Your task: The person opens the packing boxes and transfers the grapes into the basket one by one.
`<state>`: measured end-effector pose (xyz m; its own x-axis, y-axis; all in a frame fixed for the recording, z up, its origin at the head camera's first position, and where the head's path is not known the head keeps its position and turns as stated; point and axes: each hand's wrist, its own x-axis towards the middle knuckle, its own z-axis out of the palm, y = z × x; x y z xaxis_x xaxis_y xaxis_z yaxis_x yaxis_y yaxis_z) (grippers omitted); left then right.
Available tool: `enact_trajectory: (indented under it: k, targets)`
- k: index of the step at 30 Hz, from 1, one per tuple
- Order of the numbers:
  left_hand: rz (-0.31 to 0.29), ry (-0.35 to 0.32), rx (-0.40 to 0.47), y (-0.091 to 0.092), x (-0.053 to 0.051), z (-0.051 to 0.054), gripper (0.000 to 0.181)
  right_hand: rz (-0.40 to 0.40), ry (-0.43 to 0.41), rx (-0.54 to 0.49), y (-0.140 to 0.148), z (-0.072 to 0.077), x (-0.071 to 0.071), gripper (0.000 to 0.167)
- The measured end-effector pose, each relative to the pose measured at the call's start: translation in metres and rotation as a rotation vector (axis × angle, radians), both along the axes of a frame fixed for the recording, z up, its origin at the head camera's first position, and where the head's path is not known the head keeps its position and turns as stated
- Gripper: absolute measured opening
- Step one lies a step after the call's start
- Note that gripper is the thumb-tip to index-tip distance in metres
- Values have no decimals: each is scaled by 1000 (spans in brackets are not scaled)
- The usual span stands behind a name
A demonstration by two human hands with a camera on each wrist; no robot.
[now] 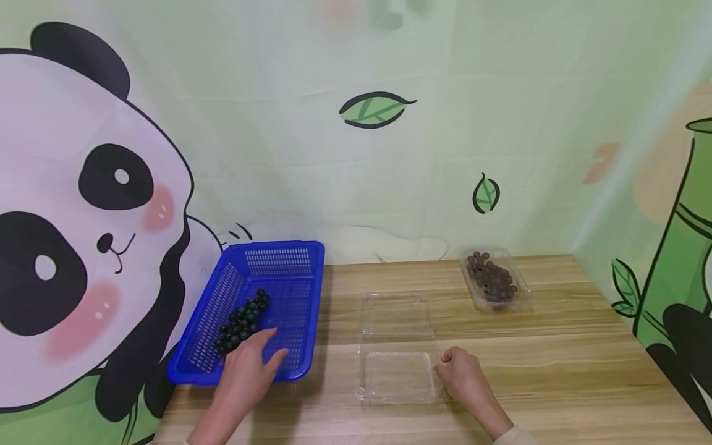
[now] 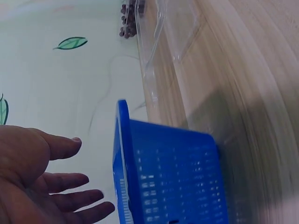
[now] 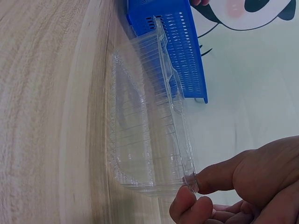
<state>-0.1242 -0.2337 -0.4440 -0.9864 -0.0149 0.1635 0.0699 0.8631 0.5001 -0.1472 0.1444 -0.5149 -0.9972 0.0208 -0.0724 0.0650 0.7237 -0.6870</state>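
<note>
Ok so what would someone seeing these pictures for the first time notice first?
Probably the huge cartoon panda on the left of the backdrop. Next, the bright blue basket on the table's left side, with dark grapes inside and the left hand over its near end. Right of it, the right hand pinches an open clear container's edge, with a tub of purplish grapes farther back.

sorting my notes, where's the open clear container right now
In the head view, the open clear container lies just right of centre on the table, between the blue basket and the right hand, which pinches its edge.
</note>
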Motion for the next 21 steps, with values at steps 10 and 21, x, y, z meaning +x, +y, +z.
enact_trajectory:
  k: [10, 21]
  targets:
    - [-18, 18, 28, 18, 8, -7, 49, 6, 4, -2, 1, 0, -1, 13]
    - [-65, 206, -21, 31, 15, -23, 48, 26, 51, 22, 2, -1, -1, 13]
